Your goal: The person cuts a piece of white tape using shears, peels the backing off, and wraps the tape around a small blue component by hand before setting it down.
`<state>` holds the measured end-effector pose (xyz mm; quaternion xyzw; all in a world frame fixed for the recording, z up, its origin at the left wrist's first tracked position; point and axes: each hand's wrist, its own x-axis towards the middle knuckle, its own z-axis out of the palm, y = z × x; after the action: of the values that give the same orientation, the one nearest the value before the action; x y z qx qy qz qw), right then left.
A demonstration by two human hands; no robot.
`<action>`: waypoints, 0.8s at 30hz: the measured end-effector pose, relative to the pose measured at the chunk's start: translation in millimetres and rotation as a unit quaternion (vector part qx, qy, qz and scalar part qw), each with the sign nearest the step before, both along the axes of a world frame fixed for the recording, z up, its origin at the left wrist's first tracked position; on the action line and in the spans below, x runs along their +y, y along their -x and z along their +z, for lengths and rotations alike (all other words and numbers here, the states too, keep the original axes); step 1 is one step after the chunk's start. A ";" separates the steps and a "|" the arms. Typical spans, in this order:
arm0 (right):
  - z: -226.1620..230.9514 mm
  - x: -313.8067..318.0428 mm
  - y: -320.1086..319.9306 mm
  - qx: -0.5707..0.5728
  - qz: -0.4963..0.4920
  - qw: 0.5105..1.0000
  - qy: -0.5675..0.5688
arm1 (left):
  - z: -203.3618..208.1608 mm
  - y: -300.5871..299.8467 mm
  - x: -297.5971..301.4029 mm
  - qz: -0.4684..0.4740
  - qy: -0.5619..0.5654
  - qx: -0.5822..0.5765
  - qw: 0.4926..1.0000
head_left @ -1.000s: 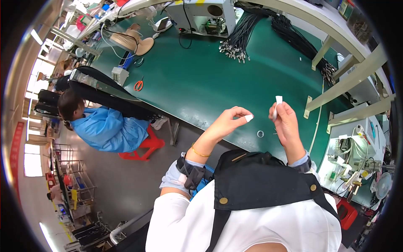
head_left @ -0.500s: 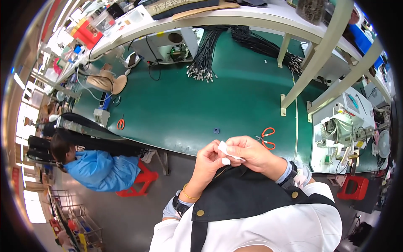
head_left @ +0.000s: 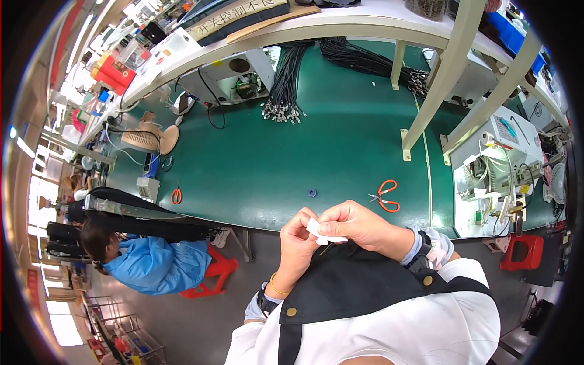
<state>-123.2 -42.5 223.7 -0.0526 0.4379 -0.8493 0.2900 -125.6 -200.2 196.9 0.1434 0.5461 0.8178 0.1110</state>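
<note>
Close in front of my chest, at the bench's near edge, both hands are together on one small white piece (head_left: 314, 228) that looks like paper or thin cloth. My left hand (head_left: 296, 246) pinches it from the left, thumb and fingers closed. The thumb and fingers of my right hand (head_left: 362, 230) press on its other side. Part of the piece is hidden by the fingers. Beyond the hands, a small blue ring-shaped thing (head_left: 312, 193) lies on the green bench top (head_left: 261, 164). Orange-handled scissors (head_left: 387, 196) rest to its right, blades toward the left.
Bundles of black cables (head_left: 285, 91) lie at the back under a white shelf (head_left: 340, 23). Another orange-handled tool (head_left: 176, 195) and a beige fan (head_left: 149, 137) are on the left. A machine (head_left: 502, 176) stands right. A person in blue (head_left: 159, 261) sits at left on a red stool (head_left: 214, 274).
My hands have drawn closer together and the white piece is turned and bunched between the fingers. The whole view has shifted slightly; the things on the bench stay where they lay.
</note>
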 end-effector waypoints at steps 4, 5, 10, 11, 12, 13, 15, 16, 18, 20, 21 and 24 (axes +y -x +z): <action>-1.4 1.2 0.8 0.015 -0.001 1.000 -0.007 | 0.3 0.8 0.0 0.001 0.007 0.001 1.000; -1.8 1.4 1.1 0.016 -0.001 1.000 -0.013 | 0.4 1.0 0.0 0.003 0.009 0.001 1.000; -1.9 3.9 2.6 0.026 0.001 0.999 -0.031 | 1.1 3.0 0.9 0.005 0.016 0.004 1.000; -1.5 4.4 3.0 0.029 0.002 0.999 -0.034 | 0.8 3.5 1.0 0.007 0.018 0.003 1.000; -1.0 4.7 3.3 0.029 0.002 0.999 -0.034 | 0.2 4.0 1.0 0.008 0.019 0.003 1.000; -0.3 4.9 3.6 0.030 0.000 0.999 -0.039 | -0.3 4.5 1.1 0.009 0.021 0.002 1.000; 0.5 5.5 4.5 0.031 -0.003 0.998 -0.049 | -2.7 5.0 0.9 0.008 0.018 0.003 1.000; 0.3 5.8 5.0 0.031 -0.003 0.998 -0.049 | -2.9 5.4 1.1 0.007 0.014 0.003 1.000; -0.7 6.3 6.2 0.042 -0.001 0.997 -0.060 | -1.3 5.2 3.6 0.006 0.011 0.004 1.000; -4.0 7.0 7.7 0.048 -0.003 0.997 -0.067 | 13.0 4.1 16.1 0.038 0.009 -0.014 0.999; -9.9 6.3 8.6 0.041 0.022 0.997 -0.056 | 16.3 4.2 19.2 0.055 0.009 -0.023 0.998; -30.6 4.4 9.9 0.027 0.072 0.996 -0.035 | 9.7 8.0 17.0 0.051 0.066 0.089 0.992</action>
<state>-133.0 -38.1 193.1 -0.0969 0.4700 -0.8089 0.3398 -133.6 -183.2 206.5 0.1803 0.6136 0.7682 0.0296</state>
